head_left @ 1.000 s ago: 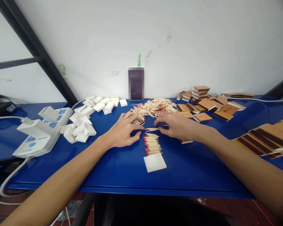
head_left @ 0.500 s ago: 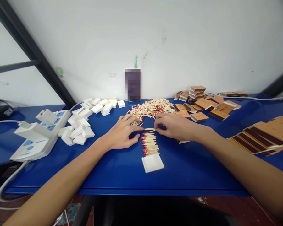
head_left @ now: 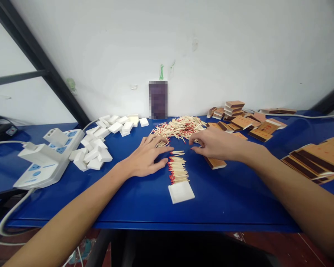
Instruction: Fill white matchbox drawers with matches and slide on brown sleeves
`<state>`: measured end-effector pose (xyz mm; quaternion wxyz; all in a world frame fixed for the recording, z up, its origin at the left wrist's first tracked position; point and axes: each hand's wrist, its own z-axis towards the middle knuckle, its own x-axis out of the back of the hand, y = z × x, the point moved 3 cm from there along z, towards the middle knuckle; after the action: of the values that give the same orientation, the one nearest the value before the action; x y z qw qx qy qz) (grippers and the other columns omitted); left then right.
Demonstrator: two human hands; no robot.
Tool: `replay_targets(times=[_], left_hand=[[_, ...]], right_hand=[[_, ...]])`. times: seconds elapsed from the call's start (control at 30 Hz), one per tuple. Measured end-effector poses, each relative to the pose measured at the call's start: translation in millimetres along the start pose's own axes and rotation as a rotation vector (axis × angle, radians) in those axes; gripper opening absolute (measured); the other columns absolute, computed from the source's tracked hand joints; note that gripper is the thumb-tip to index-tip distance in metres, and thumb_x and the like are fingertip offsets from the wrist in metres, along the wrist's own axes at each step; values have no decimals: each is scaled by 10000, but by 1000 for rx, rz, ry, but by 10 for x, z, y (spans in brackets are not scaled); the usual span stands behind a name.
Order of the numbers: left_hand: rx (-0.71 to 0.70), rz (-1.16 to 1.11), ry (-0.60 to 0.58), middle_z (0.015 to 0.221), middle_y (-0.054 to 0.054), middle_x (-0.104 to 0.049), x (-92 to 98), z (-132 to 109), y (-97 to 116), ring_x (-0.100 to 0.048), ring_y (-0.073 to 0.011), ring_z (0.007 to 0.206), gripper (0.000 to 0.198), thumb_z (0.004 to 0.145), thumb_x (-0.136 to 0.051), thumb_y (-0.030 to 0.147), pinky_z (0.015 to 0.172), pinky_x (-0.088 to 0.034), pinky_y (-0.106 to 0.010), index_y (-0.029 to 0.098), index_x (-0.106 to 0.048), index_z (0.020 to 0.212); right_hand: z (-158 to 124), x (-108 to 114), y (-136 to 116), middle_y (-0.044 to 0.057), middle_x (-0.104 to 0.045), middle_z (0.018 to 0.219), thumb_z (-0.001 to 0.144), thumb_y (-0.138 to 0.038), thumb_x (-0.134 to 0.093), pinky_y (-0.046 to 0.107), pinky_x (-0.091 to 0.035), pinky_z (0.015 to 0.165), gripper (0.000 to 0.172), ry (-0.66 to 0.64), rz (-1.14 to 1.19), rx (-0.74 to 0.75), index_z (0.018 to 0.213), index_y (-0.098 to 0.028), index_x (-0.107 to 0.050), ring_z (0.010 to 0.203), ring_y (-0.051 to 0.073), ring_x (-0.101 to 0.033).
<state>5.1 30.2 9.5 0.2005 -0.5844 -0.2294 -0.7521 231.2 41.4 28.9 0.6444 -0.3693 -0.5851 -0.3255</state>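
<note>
A row of red-tipped matches [head_left: 179,170] lies side by side on the blue table, running from a white matchbox tray [head_left: 181,192] toward the back. My left hand [head_left: 147,157] rests palm down at the left of the row, fingers apart, its index fingertip by the head of the farthest match. To the right of the row hovers my right hand [head_left: 215,144], thumb and index finger apart with nothing visible between them. Behind both hands spreads a loose match pile [head_left: 180,128]. One brown matchbox sleeve [head_left: 215,163] lies partly under my right hand.
White trays [head_left: 96,142] are heaped at the left beside a power strip [head_left: 48,167] with plugged-in adapters and cables. Matchbox sleeves [head_left: 241,120] are stacked at the back right, and more sleeves [head_left: 320,157] lie at the far right. A dark pixelated rectangle [head_left: 158,100] stands against the wall.
My right hand has moved right, away from the far end of the row, and its fingers have parted. Matches stay lying there. My left hand has barely moved.
</note>
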Motion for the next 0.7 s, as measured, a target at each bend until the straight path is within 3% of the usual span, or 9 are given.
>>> replay_targets(times=[0.2,0.43,0.57,0.7], left_hand=[[2,16,-44,1411,-135,-436,-46,21,24,-350,-352,1317,439,976,-447,403,1038,-331,-581,267,-555,1379],[-58,-54,-60,1346,-104,-482,12,-2,42,-442,-316,1243,353,957,-482,357,973,-383,-517,306,-636,1271],[-28,-18,72,1283,-91,-533,28,1,-35,-473,-275,1188,324,965,-466,314,974,-384,-467,262,-670,1211],[24,84,178,1221,-79,-571,33,-4,-144,-479,-263,1151,292,942,-484,253,989,-375,-455,234,-711,1124]], right_hand=[[15,-72,193,68,-715,830,847,-296,-573,307,-356,593,204,-47,-92,-35,974,-227,-719,746,223,-620],[61,-131,87,72,-692,843,884,-215,-506,314,-383,632,140,4,-29,-22,824,-191,-630,761,208,-602],[106,-111,-7,106,-687,928,936,-224,-451,318,-394,688,176,157,-55,-43,848,-171,-595,830,216,-609],[151,-116,-16,84,-710,935,953,-214,-435,309,-391,684,187,150,-58,-56,946,-178,-619,838,215,-633]])
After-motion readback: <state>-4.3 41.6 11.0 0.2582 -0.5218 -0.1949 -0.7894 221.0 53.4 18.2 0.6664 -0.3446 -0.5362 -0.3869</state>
